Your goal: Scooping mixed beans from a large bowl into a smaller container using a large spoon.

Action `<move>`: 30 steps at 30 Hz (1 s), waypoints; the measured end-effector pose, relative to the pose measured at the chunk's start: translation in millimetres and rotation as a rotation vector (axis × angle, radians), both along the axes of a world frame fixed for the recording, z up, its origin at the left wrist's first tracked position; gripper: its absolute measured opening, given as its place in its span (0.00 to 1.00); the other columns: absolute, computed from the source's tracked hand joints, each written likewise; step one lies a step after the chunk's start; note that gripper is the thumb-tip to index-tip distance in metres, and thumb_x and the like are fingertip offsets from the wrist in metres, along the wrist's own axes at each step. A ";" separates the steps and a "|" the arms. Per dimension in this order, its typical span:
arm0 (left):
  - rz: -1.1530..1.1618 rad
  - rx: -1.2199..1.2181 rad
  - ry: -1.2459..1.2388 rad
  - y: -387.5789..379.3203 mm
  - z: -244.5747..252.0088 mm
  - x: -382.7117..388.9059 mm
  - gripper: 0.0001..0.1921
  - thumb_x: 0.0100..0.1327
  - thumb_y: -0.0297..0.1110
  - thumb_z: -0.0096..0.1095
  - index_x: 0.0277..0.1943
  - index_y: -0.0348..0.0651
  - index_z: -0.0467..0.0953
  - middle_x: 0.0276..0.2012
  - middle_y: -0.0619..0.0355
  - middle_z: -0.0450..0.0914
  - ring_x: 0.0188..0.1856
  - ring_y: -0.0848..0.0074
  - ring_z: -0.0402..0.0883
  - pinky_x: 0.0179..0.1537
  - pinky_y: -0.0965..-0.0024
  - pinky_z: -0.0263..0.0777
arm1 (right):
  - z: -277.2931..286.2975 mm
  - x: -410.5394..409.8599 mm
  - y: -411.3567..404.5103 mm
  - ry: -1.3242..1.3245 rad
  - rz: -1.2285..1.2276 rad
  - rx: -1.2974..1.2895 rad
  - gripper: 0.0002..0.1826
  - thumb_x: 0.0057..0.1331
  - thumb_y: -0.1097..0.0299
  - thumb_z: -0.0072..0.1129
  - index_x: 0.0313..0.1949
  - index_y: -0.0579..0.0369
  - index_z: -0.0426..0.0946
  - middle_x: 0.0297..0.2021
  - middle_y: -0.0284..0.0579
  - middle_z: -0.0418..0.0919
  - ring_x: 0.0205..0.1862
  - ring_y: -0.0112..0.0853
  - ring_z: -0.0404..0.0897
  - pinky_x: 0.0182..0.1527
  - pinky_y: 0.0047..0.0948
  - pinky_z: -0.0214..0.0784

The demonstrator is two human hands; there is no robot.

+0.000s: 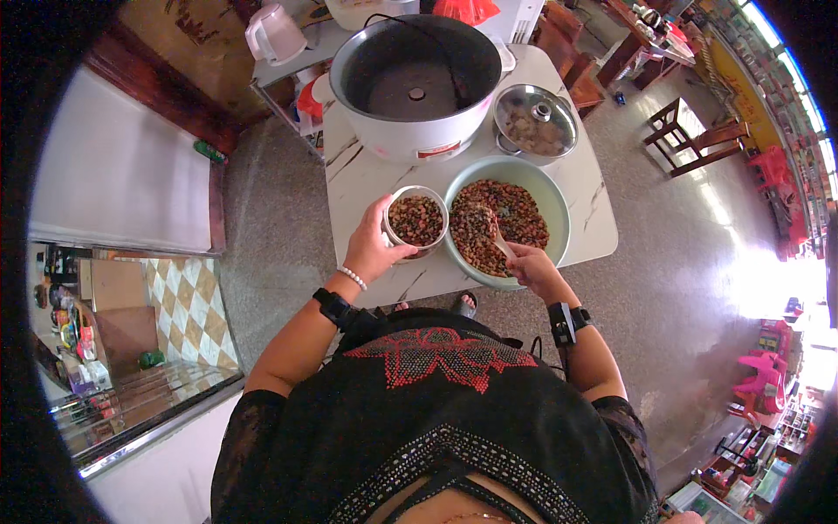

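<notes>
My left hand (pixel 380 243) grips a clear round plastic container (pixel 425 247) by its side, near the table's front edge. Mixed beans and grains (pixel 415 220) fill much of it. In my right hand (pixel 531 265) is the handle of a pale spoon (pixel 503 243). Its bowl carries a heap of the same mix and sits over a pale green basin (pixel 558 216). Mixed beans and grains (pixel 524 208) cover the basin's bottom. The basin stands just right of the container, their rims close together.
Behind them on the marble-patterned table (pixel 592 226) stand a large white cooker (pixel 393 134) with a dark inner pot and a steel pot (pixel 524 147) under a glass lid (pixel 524 118). A pink kettle (pixel 278 36) is at the back left. A wooden stool (pixel 684 134) stands on the floor at right.
</notes>
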State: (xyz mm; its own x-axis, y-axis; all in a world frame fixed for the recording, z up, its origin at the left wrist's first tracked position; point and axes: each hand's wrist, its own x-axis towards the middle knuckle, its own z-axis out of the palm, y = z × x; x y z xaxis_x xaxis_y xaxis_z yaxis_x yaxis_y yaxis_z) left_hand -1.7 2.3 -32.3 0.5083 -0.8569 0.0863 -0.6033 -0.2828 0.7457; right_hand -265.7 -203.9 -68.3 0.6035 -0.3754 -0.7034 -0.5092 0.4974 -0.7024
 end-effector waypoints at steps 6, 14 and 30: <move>-0.002 0.007 -0.002 0.6 -2.1 1.3 0.49 0.39 0.40 0.81 0.64 0.41 0.56 0.60 0.45 0.67 0.60 0.57 0.70 0.60 0.62 0.67 | 9.0 -2.5 4.5 -0.034 0.002 -0.026 0.26 0.59 0.79 0.48 0.60 0.56 0.70 0.23 0.27 0.67 0.17 0.16 0.60 0.17 0.16 0.49; -0.025 -0.030 -0.007 0.9 -3.0 3.0 0.49 0.39 0.39 0.81 0.63 0.41 0.56 0.60 0.46 0.67 0.61 0.57 0.69 0.60 0.62 0.65 | 37.1 0.3 2.5 0.022 -0.048 -0.072 0.25 0.57 0.79 0.52 0.56 0.54 0.75 0.19 0.27 0.66 0.17 0.18 0.60 0.17 0.19 0.50; -0.008 -0.016 0.047 0.7 3.5 -0.3 0.48 0.39 0.36 0.80 0.63 0.39 0.56 0.60 0.45 0.66 0.61 0.57 0.69 0.60 0.63 0.66 | 71.8 64.2 48.4 -0.083 0.464 -0.903 0.28 0.57 0.77 0.52 0.59 0.51 0.71 0.27 0.40 0.75 0.23 0.25 0.74 0.27 0.28 0.68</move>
State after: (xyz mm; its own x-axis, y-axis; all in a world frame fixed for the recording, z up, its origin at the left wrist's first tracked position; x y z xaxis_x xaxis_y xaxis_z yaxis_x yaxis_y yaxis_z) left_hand -1.9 3.0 -28.7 0.5051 -0.8597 0.0761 -0.5695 -0.2657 0.7779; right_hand -201.5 -155.5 3.4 0.8588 -0.4616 -0.2223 -0.4495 -0.4706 -0.7593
